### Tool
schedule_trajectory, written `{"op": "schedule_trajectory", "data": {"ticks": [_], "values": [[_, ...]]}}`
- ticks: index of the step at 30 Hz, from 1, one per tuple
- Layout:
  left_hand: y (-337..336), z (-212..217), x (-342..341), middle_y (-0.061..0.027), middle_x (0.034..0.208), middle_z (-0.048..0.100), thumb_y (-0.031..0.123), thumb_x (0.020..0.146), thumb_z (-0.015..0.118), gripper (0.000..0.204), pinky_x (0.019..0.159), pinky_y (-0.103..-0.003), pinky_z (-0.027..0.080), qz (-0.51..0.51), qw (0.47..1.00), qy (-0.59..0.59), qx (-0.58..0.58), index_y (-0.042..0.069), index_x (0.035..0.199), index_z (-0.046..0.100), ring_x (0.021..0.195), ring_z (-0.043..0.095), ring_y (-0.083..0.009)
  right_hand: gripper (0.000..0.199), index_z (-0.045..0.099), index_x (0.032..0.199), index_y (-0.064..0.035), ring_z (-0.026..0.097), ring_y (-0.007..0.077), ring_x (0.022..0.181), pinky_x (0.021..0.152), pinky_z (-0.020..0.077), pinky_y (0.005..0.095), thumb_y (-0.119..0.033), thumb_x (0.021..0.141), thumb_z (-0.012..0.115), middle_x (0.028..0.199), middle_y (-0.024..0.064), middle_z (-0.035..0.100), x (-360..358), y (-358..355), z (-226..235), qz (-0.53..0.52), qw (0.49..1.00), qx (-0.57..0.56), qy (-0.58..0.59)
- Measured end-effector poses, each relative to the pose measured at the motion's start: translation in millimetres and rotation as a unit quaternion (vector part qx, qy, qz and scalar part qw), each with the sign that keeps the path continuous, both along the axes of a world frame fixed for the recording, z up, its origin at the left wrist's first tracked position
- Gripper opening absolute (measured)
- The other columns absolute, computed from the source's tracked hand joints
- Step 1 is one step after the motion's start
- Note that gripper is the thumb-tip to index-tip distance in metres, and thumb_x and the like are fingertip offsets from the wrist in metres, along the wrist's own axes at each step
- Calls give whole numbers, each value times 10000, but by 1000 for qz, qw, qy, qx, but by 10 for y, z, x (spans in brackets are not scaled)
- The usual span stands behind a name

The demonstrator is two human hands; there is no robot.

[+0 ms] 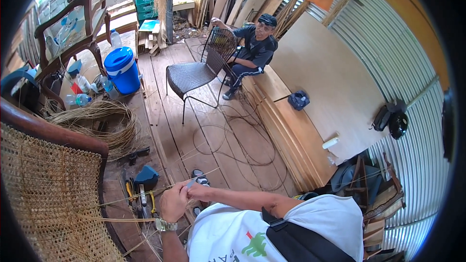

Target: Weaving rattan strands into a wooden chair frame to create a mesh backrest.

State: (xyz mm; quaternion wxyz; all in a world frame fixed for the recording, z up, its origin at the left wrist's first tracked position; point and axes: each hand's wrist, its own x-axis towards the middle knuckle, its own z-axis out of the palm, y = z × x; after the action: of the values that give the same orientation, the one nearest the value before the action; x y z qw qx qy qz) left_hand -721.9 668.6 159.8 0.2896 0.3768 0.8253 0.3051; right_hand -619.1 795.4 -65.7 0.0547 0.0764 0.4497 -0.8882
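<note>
In front of my shirt my two hands meet, fingers closed around thin pale cane strands (pixel 208 172). My left hand (pixel 173 204), with a metal watch on its wrist, grips the strands. My right hand (pixel 195 192) pinches beside it, and a small grey-blue flat piece shows at its fingertips, too small to name. To my left stands a chair panel of woven cane (pixel 48 189) in a dark wooden frame (pixel 58 133). Loose strands run from this weave toward my left hand. Beside the panel, on the floor, lie yellow-handled pliers (pixel 153 203) and a dark blue tool-like object (pixel 147 176).
A coil of cane (pixel 114 123) lies at left, near a blue bucket (pixel 122 70) and bottles. Ahead, a seated person (pixel 255 48) holds a brown woven chair (pixel 194 77). Looped strands (pixel 233 140) spread over the plank floor. Stacked boards (pixel 286 140) line the right.
</note>
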Motion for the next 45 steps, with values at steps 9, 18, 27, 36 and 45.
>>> {"op": "schedule_trajectory", "data": {"ticks": [9,18,27,36,45], "values": [[-637,-363,-215,-180,925,899,296,1221,752,299,793,-516,660,102,993,-58,-7,20,1211,869,869,896,-382,270,787,1264,-89,720,100,905,834,601,307,-359,1274,797,1018,-12,777,-5,175,584,37,996,-5,-81],[-965,-619,-244,-72,830,844,259,1258,734,303,633,-361,566,150,987,-48,29,-6,1142,825,668,756,-134,322,760,1231,-80,755,104,864,804,651,319,-396,1261,812,973,-14,759,150,239,532,12,996,12,-93],[-750,-624,18,-130,731,703,443,1270,774,523,642,-467,472,211,968,-66,117,-34,1059,757,650,544,-239,332,766,1224,-83,746,102,868,818,652,314,-410,1257,818,981,-22,759,245,245,687,10,995,12,-95],[-728,139,94,-191,1121,897,66,1187,713,285,870,-494,659,190,970,-98,115,23,1428,859,951,868,-330,214,799,1225,-94,748,99,944,835,639,316,-293,1213,877,1074,-27,772,140,96,779,12,992,59,-109],[-229,1006,203,-116,1160,878,94,1174,847,213,888,-422,646,-26,920,-141,365,61,1384,859,1025,865,-290,215,798,1227,-90,709,92,960,833,596,321,-303,1252,814,1052,-29,754,-234,378,228,109,971,78,-199]]}}
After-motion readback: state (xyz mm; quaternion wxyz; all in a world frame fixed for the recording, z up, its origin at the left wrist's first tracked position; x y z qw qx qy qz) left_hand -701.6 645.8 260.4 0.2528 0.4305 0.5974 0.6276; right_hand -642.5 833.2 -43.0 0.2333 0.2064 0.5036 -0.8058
